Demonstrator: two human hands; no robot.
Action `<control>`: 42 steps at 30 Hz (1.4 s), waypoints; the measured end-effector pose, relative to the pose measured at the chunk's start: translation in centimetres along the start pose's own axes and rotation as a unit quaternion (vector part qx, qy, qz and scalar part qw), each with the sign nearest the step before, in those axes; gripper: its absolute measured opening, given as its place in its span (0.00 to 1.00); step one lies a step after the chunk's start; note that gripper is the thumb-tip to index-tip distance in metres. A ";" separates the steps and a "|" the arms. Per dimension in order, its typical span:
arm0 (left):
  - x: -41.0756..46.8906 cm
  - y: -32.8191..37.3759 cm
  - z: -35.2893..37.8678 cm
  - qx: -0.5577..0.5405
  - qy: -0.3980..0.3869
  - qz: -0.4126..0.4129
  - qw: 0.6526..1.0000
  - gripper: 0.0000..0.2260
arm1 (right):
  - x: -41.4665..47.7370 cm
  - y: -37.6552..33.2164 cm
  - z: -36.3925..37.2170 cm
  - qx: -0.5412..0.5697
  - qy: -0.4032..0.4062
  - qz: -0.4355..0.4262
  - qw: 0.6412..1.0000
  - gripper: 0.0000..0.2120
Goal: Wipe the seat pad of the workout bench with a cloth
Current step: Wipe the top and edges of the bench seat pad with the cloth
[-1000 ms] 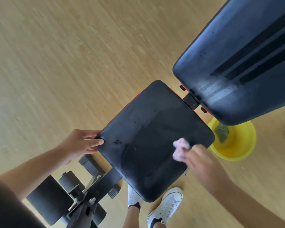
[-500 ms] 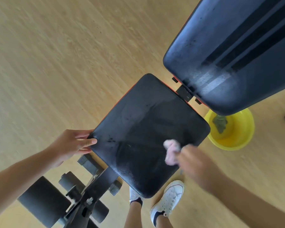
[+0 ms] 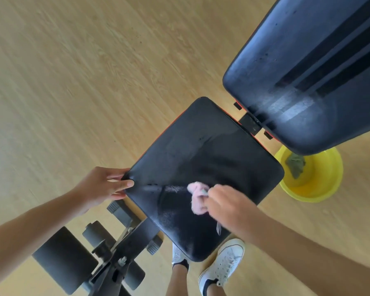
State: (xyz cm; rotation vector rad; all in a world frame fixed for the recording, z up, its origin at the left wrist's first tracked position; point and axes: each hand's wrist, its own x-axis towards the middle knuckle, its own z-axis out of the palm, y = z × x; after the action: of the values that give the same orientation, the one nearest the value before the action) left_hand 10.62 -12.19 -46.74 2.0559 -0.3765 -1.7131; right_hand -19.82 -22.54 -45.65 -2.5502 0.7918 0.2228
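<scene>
The black seat pad (image 3: pixel 203 159) of the workout bench fills the middle of the view, dusty with a darker, wet-looking patch near its lower half. My right hand (image 3: pixel 229 206) grips a bunched pink cloth (image 3: pixel 198 197) and presses it on the pad's lower middle. At the pad's left corner, my left hand (image 3: pixel 103 185) holds the edge, thumb on top of the pad.
The bench's dark backrest pad (image 3: pixel 312 77) rises at the upper right. A yellow basin (image 3: pixel 314 182) with a grey rag (image 3: pixel 295 164) stands on the wooden floor under it. Black foam rollers (image 3: pixel 64 259) and the frame (image 3: pixel 124 248) lie at lower left. My white shoes (image 3: pixel 222 265) stand below the pad.
My right hand has slid the pink cloth leftward from the pad's right edge toward its middle. The left hand has kept its hold on the left corner.
</scene>
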 end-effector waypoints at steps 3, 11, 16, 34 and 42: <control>0.0 -0.1 0.1 -0.004 0.002 0.003 1.000 0.15 | 4.6 5.5 -3.6 0.006 0.221 0.135 0.966 0.12; -0.3 0.3 0.2 0.025 0.008 0.010 1.000 0.17 | 3.4 -10.2 4.6 0.094 0.142 -0.055 0.984 0.21; 0.0 -0.2 0.0 0.025 0.005 0.015 1.000 0.14 | 8.5 -1.4 0.3 -0.056 0.176 -0.077 0.980 0.11; -0.1 -1.2 -0.2 0.001 -0.014 0.030 0.999 0.16 | 13.0 1.4 -4.4 0.012 0.289 0.146 0.946 0.08; -0.2 0.3 -2.1 0.086 -0.083 -0.032 0.992 0.20 | 8.0 -14.3 6.2 0.010 0.168 -0.093 0.981 0.17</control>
State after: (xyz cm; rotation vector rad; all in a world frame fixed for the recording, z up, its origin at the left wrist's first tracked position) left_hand 12.63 -12.02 -46.12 2.0680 -0.5335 -1.9596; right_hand -5.20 -13.21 -48.01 -2.6569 0.6596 -0.2819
